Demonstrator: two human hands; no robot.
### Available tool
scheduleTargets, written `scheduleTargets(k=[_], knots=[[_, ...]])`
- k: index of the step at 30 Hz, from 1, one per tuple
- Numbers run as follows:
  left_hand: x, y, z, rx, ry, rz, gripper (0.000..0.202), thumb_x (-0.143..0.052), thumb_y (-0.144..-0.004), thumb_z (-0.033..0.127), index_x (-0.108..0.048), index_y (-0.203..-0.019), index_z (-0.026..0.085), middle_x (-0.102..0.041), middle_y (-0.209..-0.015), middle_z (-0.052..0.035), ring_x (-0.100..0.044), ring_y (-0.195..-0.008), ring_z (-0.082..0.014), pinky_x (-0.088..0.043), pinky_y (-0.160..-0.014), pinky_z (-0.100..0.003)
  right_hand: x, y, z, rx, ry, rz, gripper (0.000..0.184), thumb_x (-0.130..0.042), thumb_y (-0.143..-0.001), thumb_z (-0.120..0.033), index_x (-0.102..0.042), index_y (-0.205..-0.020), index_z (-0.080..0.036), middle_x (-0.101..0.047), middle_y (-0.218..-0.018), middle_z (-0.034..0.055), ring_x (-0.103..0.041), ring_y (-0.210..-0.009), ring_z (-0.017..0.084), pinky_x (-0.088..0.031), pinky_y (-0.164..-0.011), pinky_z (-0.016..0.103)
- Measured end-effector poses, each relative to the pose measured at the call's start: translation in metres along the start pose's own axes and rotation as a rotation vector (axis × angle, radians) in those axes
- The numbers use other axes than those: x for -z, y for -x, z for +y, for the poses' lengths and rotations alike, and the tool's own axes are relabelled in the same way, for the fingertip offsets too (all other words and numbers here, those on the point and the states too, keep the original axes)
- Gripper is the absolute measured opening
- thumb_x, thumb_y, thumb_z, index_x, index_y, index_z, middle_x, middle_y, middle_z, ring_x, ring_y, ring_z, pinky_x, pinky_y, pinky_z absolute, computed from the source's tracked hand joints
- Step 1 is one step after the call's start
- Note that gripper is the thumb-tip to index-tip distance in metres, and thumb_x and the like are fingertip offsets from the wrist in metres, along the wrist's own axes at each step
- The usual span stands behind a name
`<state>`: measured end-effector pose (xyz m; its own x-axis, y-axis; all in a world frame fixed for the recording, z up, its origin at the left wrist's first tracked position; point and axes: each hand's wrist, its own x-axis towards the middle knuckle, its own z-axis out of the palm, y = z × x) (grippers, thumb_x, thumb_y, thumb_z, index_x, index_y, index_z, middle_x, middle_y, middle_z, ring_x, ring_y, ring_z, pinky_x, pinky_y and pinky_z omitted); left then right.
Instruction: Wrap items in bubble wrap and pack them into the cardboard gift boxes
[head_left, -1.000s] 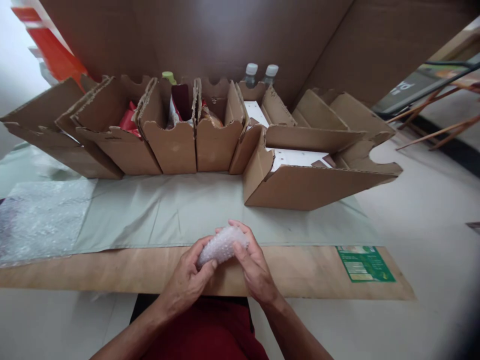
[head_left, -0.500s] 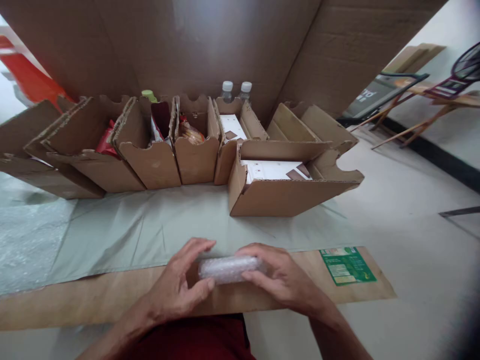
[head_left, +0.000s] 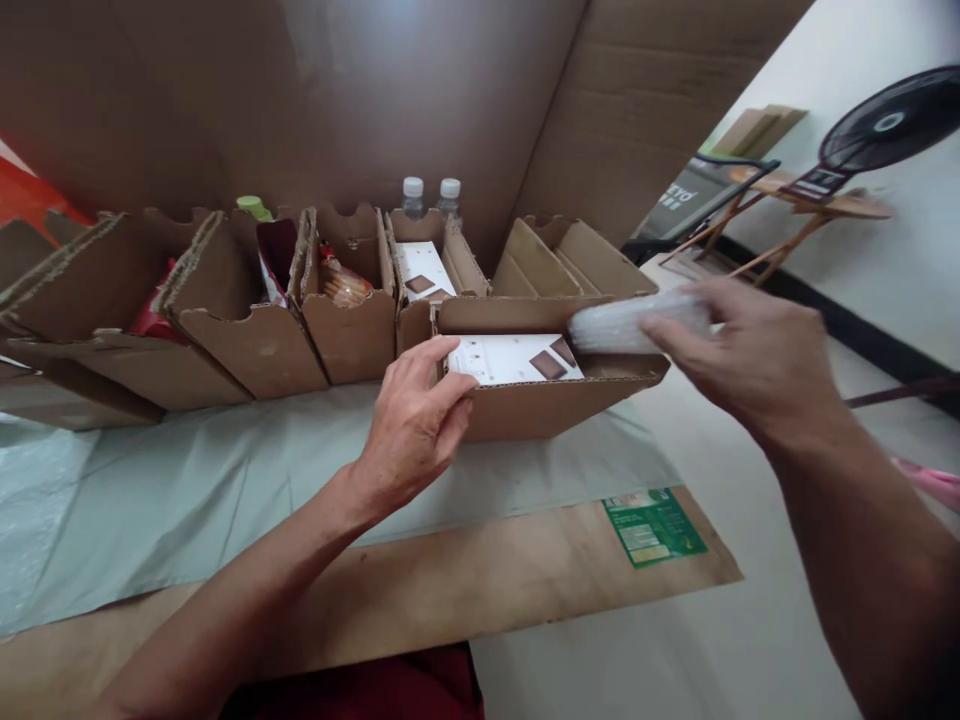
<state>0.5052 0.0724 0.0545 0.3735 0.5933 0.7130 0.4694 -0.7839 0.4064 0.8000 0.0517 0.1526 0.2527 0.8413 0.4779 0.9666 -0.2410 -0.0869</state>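
Note:
My right hand (head_left: 750,350) grips a bubble-wrapped roll (head_left: 637,325) by its right end and holds it over the right part of the front cardboard box (head_left: 547,410). What lies inside the wrap cannot be made out. My left hand (head_left: 420,415) grasps the left end of that same box, thumb and index finger at its top edge. In the box sits a white carton (head_left: 510,358) with brown squares printed on it, close to my left fingertips.
Behind stands a row of open cardboard bins (head_left: 352,340) holding a red packet (head_left: 154,305), a snack bag (head_left: 345,280) and another white carton (head_left: 424,270). Two capped bottles (head_left: 450,195) show at the back. A fan (head_left: 889,125) is at right. Bubble wrap (head_left: 34,510) lies left.
The bubble-wrapped roll has gone from between both hands up and right to the front box, in my right hand. My left hand has left the roll and taken the box's left end.

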Motion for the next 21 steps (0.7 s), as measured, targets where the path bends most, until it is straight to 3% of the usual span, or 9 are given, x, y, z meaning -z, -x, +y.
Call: scheduleTargets(k=[3,9,14,17,19,21], knots=[[0.001,0.001,0.001,0.025,0.01,-0.005,0.014,-0.057,-0.095,0.013,-0.068,-0.1,0.021,-0.063,-0.136,-0.0132,-0.058,-0.128,-0.0291,-0.05,-0.103,-0.048,-0.005,-0.019,-0.013,0.023,0.31,-0.27,0.032,-0.067,-0.087,-0.04,-0.078,-0.099,-0.013,-0.075,-0.087,0.0153,-0.065,-0.082,0.025,-0.039,-0.068,0.035],[0.001,-0.002,0.001,0.067,0.05,-0.015,0.016,-0.056,-0.094,0.013,-0.068,-0.1,0.022,-0.063,-0.136,-0.0104,-0.056,-0.129,-0.0282,-0.048,-0.107,-0.047,-0.021,-0.038,-0.048,0.109,0.354,-0.586,0.02,-0.072,-0.08,-0.029,-0.079,-0.092,-0.014,-0.075,-0.09,0.0162,-0.069,-0.089,0.03,-0.046,-0.075,0.038],[-0.001,-0.001,-0.001,0.081,0.056,-0.032,0.017,-0.055,-0.094,0.013,-0.069,-0.101,0.021,-0.062,-0.138,-0.0107,-0.055,-0.131,-0.0294,-0.045,-0.109,-0.049,-0.044,-0.049,-0.047,0.246,0.271,-0.669,0.019,-0.069,-0.081,-0.032,-0.077,-0.084,-0.015,-0.075,-0.083,0.0128,-0.069,-0.079,0.027,-0.048,-0.073,0.037],[-0.003,-0.001,-0.001,0.069,0.043,-0.016,0.017,-0.055,-0.094,0.012,-0.068,-0.101,0.021,-0.063,-0.136,-0.0109,-0.056,-0.13,-0.0287,-0.047,-0.107,-0.048,-0.045,-0.052,-0.044,0.283,0.231,-0.721,0.019,-0.063,-0.083,-0.026,-0.078,-0.084,-0.015,-0.076,-0.086,0.0118,-0.068,-0.077,0.025,-0.047,-0.072,0.035],[-0.003,-0.001,-0.001,0.063,0.03,-0.003,0.017,-0.055,-0.095,0.012,-0.068,-0.102,0.02,-0.063,-0.136,-0.0117,-0.056,-0.13,-0.0284,-0.048,-0.106,-0.047,-0.038,-0.048,-0.043,0.245,0.194,-0.686,0.022,-0.06,-0.084,-0.021,-0.079,-0.092,-0.015,-0.078,-0.094,0.0122,-0.069,-0.083,0.026,-0.047,-0.074,0.034],[-0.003,0.003,-0.001,0.067,0.028,0.016,0.021,-0.054,-0.096,0.013,-0.067,-0.11,0.021,-0.059,-0.142,-0.0128,-0.055,-0.134,-0.0284,-0.048,-0.108,-0.047,-0.024,-0.035,-0.038,0.189,0.108,-0.553,0.028,-0.057,-0.087,-0.019,-0.079,-0.104,-0.014,-0.079,-0.103,0.0129,-0.07,-0.092,0.026,-0.048,-0.08,0.035]])
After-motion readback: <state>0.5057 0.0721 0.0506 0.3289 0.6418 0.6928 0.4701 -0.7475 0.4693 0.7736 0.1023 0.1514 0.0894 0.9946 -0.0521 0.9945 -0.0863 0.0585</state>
